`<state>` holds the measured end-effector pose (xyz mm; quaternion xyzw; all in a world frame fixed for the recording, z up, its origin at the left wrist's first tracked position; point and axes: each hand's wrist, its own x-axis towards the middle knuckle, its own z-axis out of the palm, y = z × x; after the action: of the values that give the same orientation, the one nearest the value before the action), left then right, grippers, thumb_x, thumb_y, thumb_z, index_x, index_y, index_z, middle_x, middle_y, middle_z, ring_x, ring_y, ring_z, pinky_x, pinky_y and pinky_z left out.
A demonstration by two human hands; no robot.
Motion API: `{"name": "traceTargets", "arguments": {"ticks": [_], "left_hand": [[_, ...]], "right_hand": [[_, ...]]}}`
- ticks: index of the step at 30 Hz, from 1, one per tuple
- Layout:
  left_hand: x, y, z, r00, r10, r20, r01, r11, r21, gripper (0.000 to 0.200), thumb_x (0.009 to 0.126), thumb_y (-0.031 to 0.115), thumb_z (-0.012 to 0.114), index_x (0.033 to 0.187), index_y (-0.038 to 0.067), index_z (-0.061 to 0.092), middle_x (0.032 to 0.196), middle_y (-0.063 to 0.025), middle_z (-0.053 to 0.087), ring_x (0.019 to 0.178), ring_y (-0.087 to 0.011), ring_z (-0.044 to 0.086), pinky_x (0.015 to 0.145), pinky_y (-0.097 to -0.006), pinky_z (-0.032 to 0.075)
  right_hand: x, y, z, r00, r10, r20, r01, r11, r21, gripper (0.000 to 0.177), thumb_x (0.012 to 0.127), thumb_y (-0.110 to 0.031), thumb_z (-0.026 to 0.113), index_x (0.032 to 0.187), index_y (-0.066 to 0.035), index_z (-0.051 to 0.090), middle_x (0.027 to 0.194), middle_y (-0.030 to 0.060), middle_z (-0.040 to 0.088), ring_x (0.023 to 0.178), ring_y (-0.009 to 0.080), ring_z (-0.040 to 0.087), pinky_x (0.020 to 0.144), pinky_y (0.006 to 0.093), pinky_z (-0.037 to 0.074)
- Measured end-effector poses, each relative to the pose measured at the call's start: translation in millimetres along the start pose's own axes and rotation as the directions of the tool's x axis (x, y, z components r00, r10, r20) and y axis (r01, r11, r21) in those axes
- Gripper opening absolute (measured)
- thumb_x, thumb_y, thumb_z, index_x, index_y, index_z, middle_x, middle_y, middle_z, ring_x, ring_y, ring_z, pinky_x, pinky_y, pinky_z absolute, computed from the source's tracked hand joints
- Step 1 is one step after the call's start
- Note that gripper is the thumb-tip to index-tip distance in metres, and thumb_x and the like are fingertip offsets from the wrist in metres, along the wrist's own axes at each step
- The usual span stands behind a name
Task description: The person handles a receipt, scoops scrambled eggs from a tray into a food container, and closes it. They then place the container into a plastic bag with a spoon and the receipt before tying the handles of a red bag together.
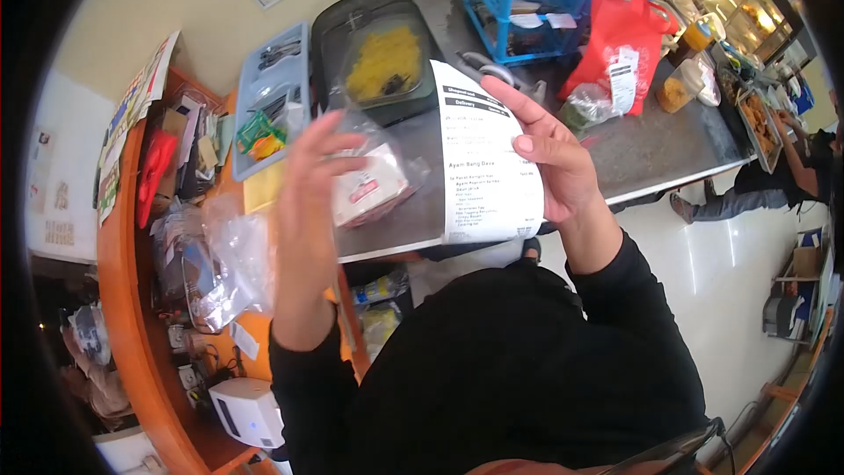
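Right hand [560, 163] pinches slip [483, 154] by right edge, over near side of table [629, 158]; best with thumb clear of print, slip flat. Left hand [309, 202] blurred, fingers loose, seemingly empty, near box [376, 180].

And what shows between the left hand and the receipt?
In the head view, a white packet with red print shows on the counter, between the left hand and the receipt.
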<state>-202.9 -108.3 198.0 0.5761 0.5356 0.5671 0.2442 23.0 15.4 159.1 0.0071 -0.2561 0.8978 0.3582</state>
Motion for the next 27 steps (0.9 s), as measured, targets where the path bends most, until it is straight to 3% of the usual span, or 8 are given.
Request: {"name": "traceTargets", "arguments": {"ticks": [5,6,10,15,19,22,25,27], "left_hand": [[60,18,139,0.917,-0.15,0.37,0.289,0.889,-0.355,0.053,0.099,0.039,0.041,0.133,-0.001,0.04,0.11,-0.0082,0.059,0.095,-0.0123,0.059,0.086,-0.0267,0.043],[73,23,167,0.935,-0.149,0.321,0.301,0.812,-0.5,0.044,0.099,0.03,0.046,0.13,-0.002,0.045,0.108,-0.0071,0.061,0.093,-0.0092,0.058,0.082,-0.0245,0.044],[106,11,226,0.936,-0.211,0.281,0.333,0.788,-0.517,0.029,0.097,0.014,0.05,0.12,-0.003,0.053,0.107,-0.0072,0.063,0.093,-0.0083,0.059,0.078,-0.0236,0.049],[120,11,246,0.943,-0.277,0.183,0.331,0.77,-0.546,0.03,0.097,0.015,0.05,0.121,-0.003,0.053,0.109,-0.008,0.062,0.095,-0.01,0.06,0.08,-0.0248,0.049],[130,7,243,0.955,-0.246,0.167,0.298,0.798,-0.524,0.029,0.096,0.016,0.052,0.119,-0.002,0.055,0.106,-0.0078,0.065,0.093,-0.0106,0.061,0.08,-0.0245,0.048],[137,1,234,0.946,-0.238,0.22,0.32,0.792,-0.52,0.029,0.097,0.013,0.049,0.122,-0.003,0.053,0.11,-0.0084,0.062,0.096,-0.0104,0.06,0.082,-0.0257,0.049],[139,-6,227,0.943,-0.262,0.207,0.333,0.753,-0.567,0.029,0.097,0.013,0.049,0.121,-0.003,0.053,0.11,-0.0082,0.062,0.096,-0.0106,0.06,0.083,-0.0261,0.049],[136,-15,215,0.941,-0.282,0.186,0.337,0.761,-0.554,0.029,0.097,0.012,0.05,0.121,-0.002,0.054,0.11,-0.0079,0.063,0.096,-0.0108,0.06,0.083,-0.0263,0.049]], "right_hand": [[-7,-100,-32,1.0,-0.009,-0.017,0.005,0.978,-0.21,0.06,0.082,0.006,0.06,0.138,-0.001,0.04,0.128,0.015,0.053,0.116,0.0218,0.055,0.096,0.0328,0.047],[-9,-117,-38,0.999,-0.025,-0.033,0.015,0.958,-0.285,0.06,0.082,0.005,0.061,0.138,-0.001,0.04,0.128,0.0142,0.053,0.115,0.0211,0.055,0.096,0.0322,0.048],[-13,-168,-65,0.987,-0.144,-0.076,0.079,0.832,-0.549,0.06,0.084,0.002,0.062,0.139,-0.004,0.039,0.129,0.0109,0.052,0.11,0.0165,0.056,0.092,0.0291,0.047],[-12,-199,-124,0.958,-0.25,-0.143,0.047,0.627,-0.778,0.052,0.091,-0.015,0.058,0.139,-0.007,0.04,0.128,0.0061,0.053,0.1,0.013,0.056,0.086,0.0279,0.046],[-31,-179,-171,0.998,0.023,0.059,0.059,-0.001,-0.998,0.043,0.084,-0.017,0.063,0.124,-0.005,0.055,0.116,0.0133,0.061,0.092,0.0222,0.06,0.079,0.0319,0.046],[-44,-161,-162,0.977,0.149,0.156,0.193,-0.281,-0.94,0.03,0.078,-0.017,0.067,0.106,-0.007,0.064,0.104,0.0148,0.065,0.091,0.0288,0.062,0.077,0.0359,0.048],[-58,-151,-162,0.949,0.286,-0.135,-0.021,-0.37,-0.929,0.023,0.075,-0.022,0.071,0.094,-0.009,0.068,0.095,0.0124,0.067,0.086,0.0302,0.063,0.074,0.038,0.049],[-63,-151,-163,0.932,0.335,-0.138,-0.034,-0.299,-0.954,0.022,0.075,-0.023,0.071,0.092,-0.01,0.07,0.092,0.0111,0.068,0.082,0.0285,0.064,0.071,0.0376,0.05]]}}
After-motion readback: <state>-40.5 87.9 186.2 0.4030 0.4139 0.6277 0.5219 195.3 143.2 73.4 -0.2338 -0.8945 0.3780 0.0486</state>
